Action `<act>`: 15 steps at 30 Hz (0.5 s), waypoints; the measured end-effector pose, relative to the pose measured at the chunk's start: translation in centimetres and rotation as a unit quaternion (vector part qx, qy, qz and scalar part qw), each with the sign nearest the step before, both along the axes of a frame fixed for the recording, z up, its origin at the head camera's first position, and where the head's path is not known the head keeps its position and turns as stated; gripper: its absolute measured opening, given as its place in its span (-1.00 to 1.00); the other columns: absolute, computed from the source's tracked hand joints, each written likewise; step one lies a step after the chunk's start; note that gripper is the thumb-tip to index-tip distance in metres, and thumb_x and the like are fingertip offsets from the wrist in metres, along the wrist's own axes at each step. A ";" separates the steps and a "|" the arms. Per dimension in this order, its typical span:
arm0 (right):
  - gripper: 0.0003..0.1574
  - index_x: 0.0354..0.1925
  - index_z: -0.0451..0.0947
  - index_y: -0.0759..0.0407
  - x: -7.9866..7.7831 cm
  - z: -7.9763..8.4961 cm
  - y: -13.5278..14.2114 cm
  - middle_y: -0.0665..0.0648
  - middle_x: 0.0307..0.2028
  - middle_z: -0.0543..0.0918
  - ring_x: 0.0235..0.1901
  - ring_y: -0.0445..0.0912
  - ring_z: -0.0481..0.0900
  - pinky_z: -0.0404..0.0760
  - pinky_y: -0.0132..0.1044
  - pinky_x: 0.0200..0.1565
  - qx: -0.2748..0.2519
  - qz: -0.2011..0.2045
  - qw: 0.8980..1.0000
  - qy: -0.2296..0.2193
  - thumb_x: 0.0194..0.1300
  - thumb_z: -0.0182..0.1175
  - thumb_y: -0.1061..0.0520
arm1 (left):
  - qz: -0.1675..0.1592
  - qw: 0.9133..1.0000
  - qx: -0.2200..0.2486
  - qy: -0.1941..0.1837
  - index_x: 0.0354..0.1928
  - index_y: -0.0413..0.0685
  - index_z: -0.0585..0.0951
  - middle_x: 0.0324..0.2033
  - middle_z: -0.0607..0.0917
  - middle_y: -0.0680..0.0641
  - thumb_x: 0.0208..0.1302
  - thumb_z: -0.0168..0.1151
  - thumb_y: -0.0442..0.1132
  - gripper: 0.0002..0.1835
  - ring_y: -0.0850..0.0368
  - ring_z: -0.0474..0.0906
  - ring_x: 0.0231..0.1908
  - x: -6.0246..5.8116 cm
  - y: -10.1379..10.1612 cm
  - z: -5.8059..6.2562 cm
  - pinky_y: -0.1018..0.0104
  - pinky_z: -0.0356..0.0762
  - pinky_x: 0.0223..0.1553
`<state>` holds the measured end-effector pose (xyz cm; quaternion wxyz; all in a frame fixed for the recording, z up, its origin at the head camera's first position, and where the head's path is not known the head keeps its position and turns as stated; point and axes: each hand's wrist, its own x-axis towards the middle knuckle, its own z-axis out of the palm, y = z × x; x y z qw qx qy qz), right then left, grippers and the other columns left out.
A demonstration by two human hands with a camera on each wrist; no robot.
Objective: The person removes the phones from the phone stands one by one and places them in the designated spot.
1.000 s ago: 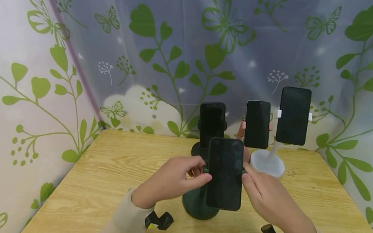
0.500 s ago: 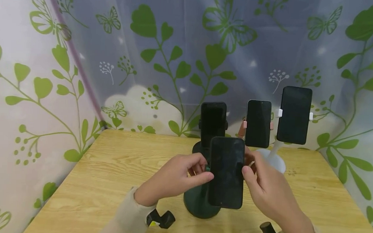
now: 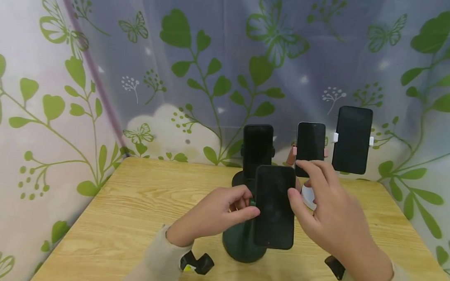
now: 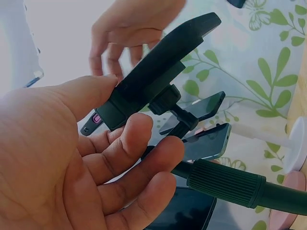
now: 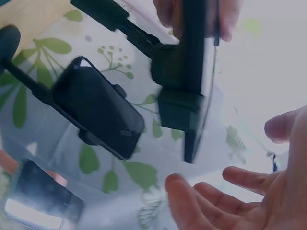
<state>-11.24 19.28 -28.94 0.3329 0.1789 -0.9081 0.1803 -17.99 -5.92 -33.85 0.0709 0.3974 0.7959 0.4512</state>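
A black phone [image 3: 274,208] sits upright in the clamp [image 5: 180,110] of a dark green phone stand [image 3: 243,246], its screen facing me. My left hand [image 3: 222,210] pinches the clamp at the phone's left edge, thumb in front and fingers behind. Seen from the left wrist, the thumb [image 4: 103,91] lies against the edge of phone and clamp, and the stand's ribbed pole [image 4: 225,182] runs off to the right. To the right of the phone, my right hand [image 3: 337,219] has its fingers spread and holds nothing. A gap shows between it and the clamp in the right wrist view.
Behind stand more phones: one in a black holder [image 3: 257,150], one in a pink holder [image 3: 310,137], and one in a white holder [image 3: 352,141]. A wooden table [image 3: 133,195] carries them. A leaf-patterned curtain [image 3: 220,53] hangs close behind.
My right hand has let go of the phone's right side and moved off to the right, its fingers opening out. The left hand has kept its hold.
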 end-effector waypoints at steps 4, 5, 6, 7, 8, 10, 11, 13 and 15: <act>-0.36 0.35 0.46 0.06 0.2 1.6 -0.8 0.13 0.21 0.51 -0.65 -0.28 0.26 0.17 -0.39 -0.69 0.044 0.005 0.999 0.012 0.35 0.26 -0.04 | -0.001 1.000 -0.002 -0.003 -0.11 0.10 0.59 -0.39 0.63 0.16 0.54 0.20 0.06 -0.78 0.24 0.51 -0.48 0.0 -0.2 0.0 0.34 0.52 -0.35; -0.34 0.37 0.45 0.05 0.2 1.9 -1.0 0.13 0.24 0.50 -0.64 -0.26 0.31 0.18 -0.39 -0.69 0.053 0.006 0.998 0.012 0.36 0.26 -0.06 | 0.000 1.000 -0.003 -0.003 -0.11 0.10 0.59 -0.39 0.63 0.16 0.54 0.20 0.06 -0.78 0.24 0.51 -0.49 0.0 -0.2 0.0 0.34 0.52 -0.35; -0.31 0.39 0.44 0.06 0.2 2.2 -1.2 0.15 0.27 0.49 -0.58 -0.22 0.41 0.21 -0.38 -0.67 0.063 0.006 0.998 0.010 0.37 0.26 -0.08 | 0.000 1.000 -0.004 -0.001 -0.10 0.11 0.59 -0.40 0.63 0.17 0.54 0.19 0.07 -0.78 0.24 0.52 -0.49 0.0 -0.2 0.0 0.34 0.53 -0.35; -0.29 0.41 0.43 0.06 0.2 2.5 -1.4 0.16 0.30 0.48 -0.50 -0.15 0.51 0.23 -0.37 -0.67 0.071 0.005 0.997 0.007 0.37 0.26 -0.10 | 0.000 1.000 -0.004 0.001 -0.10 0.11 0.59 -0.40 0.63 0.17 0.54 0.19 0.07 -0.78 0.25 0.52 -0.49 -0.1 -0.2 0.0 0.34 0.53 -0.35; -0.25 0.44 0.41 0.06 0.3 2.8 -1.6 0.19 0.33 0.46 -0.37 -0.05 0.60 0.26 -0.36 -0.67 0.079 0.004 0.997 0.003 0.38 0.26 -0.12 | -0.001 1.000 -0.005 0.003 -0.10 0.11 0.59 -0.40 0.63 0.17 0.54 0.19 0.07 -0.78 0.25 0.53 -0.48 -0.1 -0.2 0.0 0.34 0.54 -0.34; -0.17 0.50 0.34 0.06 0.2 3.2 -1.9 0.24 0.40 0.40 -0.25 0.06 0.69 0.56 -0.21 -0.52 0.094 -0.002 0.996 -0.007 0.39 0.27 -0.16 | -0.001 1.000 -0.006 0.008 -0.10 0.12 0.59 -0.41 0.63 0.18 0.54 0.19 0.07 -0.78 0.26 0.54 -0.48 -0.1 -0.1 -0.1 0.35 0.55 -0.34; -0.14 0.53 0.29 0.04 0.3 3.3 -2.1 0.26 0.43 0.37 -0.11 0.15 0.69 0.67 -0.10 -0.42 0.100 -0.005 0.995 -0.018 0.40 0.26 -0.18 | -0.002 1.000 -0.007 0.008 -0.09 0.13 0.59 -0.40 0.64 0.18 0.54 0.19 0.08 -0.78 0.27 0.55 -0.48 0.0 -0.1 -0.1 0.35 0.56 -0.34; -0.06 0.59 0.18 0.02 0.2 3.6 -2.4 0.30 0.50 0.26 0.07 0.29 0.64 0.71 0.13 -0.22 0.113 -0.014 0.993 -0.044 0.43 0.23 -0.24 | -0.005 1.000 -0.007 0.008 -0.09 0.14 0.59 -0.40 0.65 0.19 0.54 0.18 0.09 -0.78 0.27 0.56 -0.48 0.0 0.0 -0.1 0.36 0.57 -0.34; 0.00 0.63 0.08 0.00 0.1 3.8 -2.8 0.32 0.55 0.17 0.15 0.32 0.60 0.65 0.27 -0.08 0.126 -0.022 0.989 -0.074 0.45 0.19 -0.31 | -0.007 1.000 -0.008 0.005 -0.10 0.16 0.58 -0.41 0.65 0.18 0.54 0.17 0.11 -0.78 0.26 0.56 -0.48 0.1 0.0 0.0 0.36 0.56 -0.36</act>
